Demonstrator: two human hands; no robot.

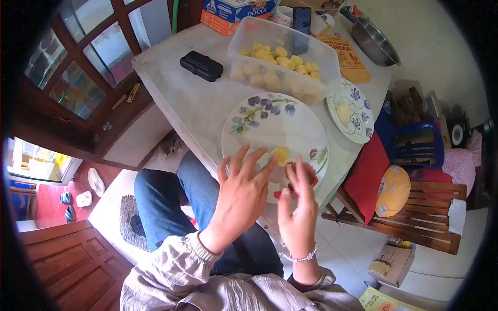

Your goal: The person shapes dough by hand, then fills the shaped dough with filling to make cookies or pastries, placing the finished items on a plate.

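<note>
The plate (pixel 275 116) bears a yellow piece (pixel 281 155) between left hand (pixel 243 194) and right hand (pixel 299 210), both open, hold unclear.

A pale table (pixel 171 83) carries a plastic tub (pixel 285 62) of yellow pieces. Two floral plates (pixel 259 129) and a black case (pixel 202 66) lie near it.

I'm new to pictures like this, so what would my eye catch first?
Probably the left hand and right hand, fingertips close to a small yellow piece on the large flowered plate. Beyond them, the clear tub holds many yellow chunks. Off right, a yellow cushion glows on a wooden bench.
</note>
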